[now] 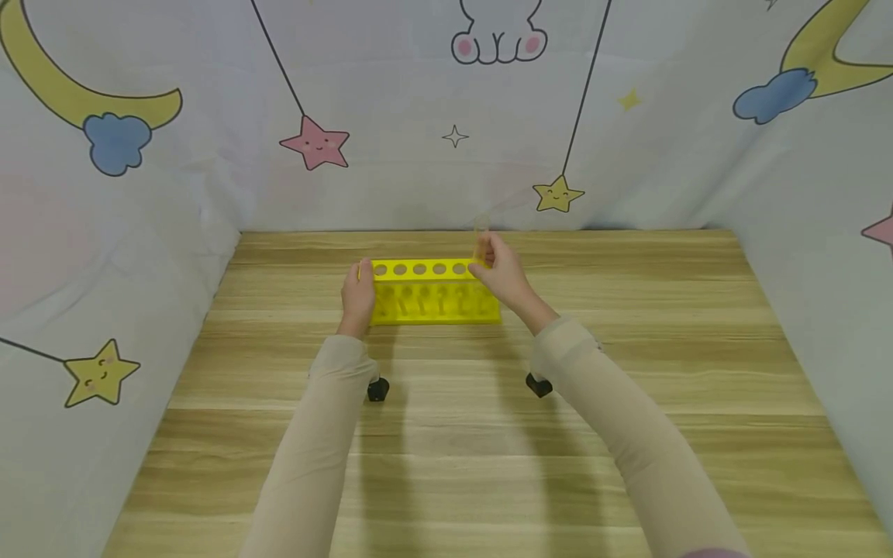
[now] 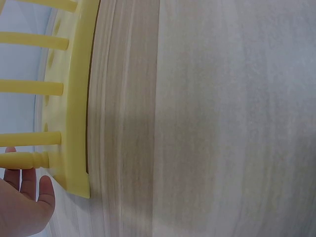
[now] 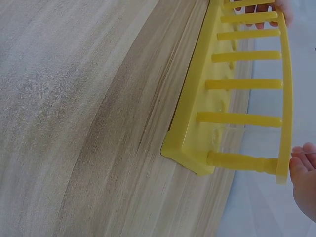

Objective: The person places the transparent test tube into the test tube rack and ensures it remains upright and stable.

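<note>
A yellow test tube rack (image 1: 436, 318) stands on the wooden table, with a row of round holes in its top and upright pegs below. My left hand (image 1: 358, 298) grips its left end; in the left wrist view, the fingers (image 2: 28, 183) curl around the end post. At the rack's right end, my right hand (image 1: 508, 277) pinches a clear test tube (image 1: 481, 226) by its upper part. The tube is upright and hard to make out. In the right wrist view, its faint lower part appears behind the pegs of the rack (image 3: 190, 118), near my right hand (image 3: 305, 185).
The wood-grain table (image 1: 446, 434) spreads around the rack. A white cloth (image 1: 391, 194) printed with stars, moons and clouds hangs behind it and along both sides. Small black wrist devices (image 1: 377, 389) show beneath both sleeves.
</note>
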Action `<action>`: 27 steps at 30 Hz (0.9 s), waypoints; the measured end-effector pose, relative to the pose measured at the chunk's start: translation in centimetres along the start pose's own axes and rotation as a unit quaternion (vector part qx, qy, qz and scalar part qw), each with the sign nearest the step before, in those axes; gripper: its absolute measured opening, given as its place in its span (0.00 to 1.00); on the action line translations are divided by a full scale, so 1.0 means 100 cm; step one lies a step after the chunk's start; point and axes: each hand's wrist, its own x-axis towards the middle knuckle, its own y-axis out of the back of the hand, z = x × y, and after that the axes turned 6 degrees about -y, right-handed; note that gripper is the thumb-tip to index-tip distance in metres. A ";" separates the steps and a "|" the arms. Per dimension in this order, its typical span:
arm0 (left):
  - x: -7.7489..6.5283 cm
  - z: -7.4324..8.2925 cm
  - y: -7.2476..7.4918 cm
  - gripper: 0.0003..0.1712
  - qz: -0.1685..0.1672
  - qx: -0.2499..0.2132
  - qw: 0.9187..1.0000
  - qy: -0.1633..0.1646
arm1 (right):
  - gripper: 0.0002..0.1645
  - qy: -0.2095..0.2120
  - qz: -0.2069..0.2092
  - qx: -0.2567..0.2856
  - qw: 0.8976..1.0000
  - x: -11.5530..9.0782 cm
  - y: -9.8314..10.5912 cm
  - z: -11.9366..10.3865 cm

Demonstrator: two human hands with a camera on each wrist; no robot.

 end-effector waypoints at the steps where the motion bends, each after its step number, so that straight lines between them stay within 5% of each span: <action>1: 0.000 0.000 0.000 0.30 0.000 0.001 1.000 -0.001 | 0.23 -0.001 -0.001 0.001 1.000 0.000 0.000 0.000; 27: 0.001 -0.002 0.001 0.35 -0.011 -0.001 1.000 0.008 | 0.29 -0.017 0.017 -0.028 0.999 -0.008 0.012 0.009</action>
